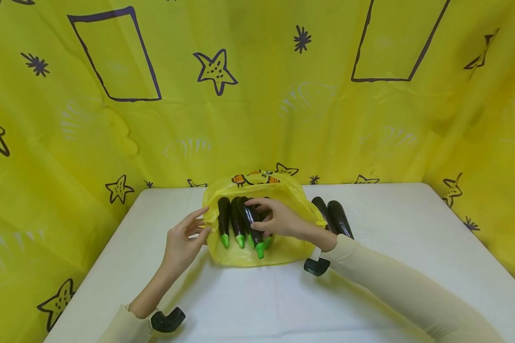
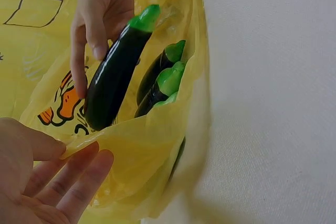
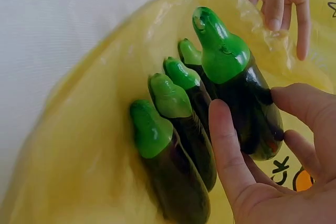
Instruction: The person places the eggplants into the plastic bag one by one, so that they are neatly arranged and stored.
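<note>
A yellow plastic bag point(image 1: 236, 257) lies with its mouth spread towards me. My left hand point(image 1: 184, 243) pinches the bag's left edge between thumb and fingers, as the left wrist view shows closely. Inside the mouth, my right hand point(image 1: 282, 220) grips a dark, glossy eggplant point(image 1: 250, 216) with a green stem end. That eggplant is tilted, its green end pointing towards me, above several others. In the right wrist view those eggplants point(image 3: 176, 182) lie side by side in the bag, green ends together. My right fingers hide part of them in the head view.
Two more eggplants point(image 1: 339, 216) lie outside the bag to its right, partly behind my right forearm. The white table point(image 1: 249, 305) carries everything. Yellow curtains point(image 1: 257, 119) with drawn starfish hang around its back and sides. A black band point(image 1: 167, 320) sits on my left wrist.
</note>
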Motion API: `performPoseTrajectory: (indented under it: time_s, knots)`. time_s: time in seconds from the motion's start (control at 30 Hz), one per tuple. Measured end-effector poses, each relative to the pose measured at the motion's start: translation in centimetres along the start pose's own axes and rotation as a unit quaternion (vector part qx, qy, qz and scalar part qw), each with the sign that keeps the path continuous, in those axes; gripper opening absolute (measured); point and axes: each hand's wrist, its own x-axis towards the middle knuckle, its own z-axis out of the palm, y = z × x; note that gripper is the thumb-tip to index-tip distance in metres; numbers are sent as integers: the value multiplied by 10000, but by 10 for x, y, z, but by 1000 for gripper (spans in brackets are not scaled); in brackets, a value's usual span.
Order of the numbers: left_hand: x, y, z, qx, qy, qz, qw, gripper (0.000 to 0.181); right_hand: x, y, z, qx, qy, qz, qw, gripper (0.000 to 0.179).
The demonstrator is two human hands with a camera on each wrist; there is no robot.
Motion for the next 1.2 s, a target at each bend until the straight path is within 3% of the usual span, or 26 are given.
performPoseTrajectory:
  time_s: [0.57,0.93,1.2]
  knots:
    - [1,1,0,-14,8,-133,9999,53,45,-3,19,86,432,118,9990,60]
    - [0,0,-1,-72,19,-96,9999,53,58,-1,30,71,526,222,9983,75]
    - [0,0,0,-45,8,-93,9999,53,64,0,35,-251,639,339,9971,73]
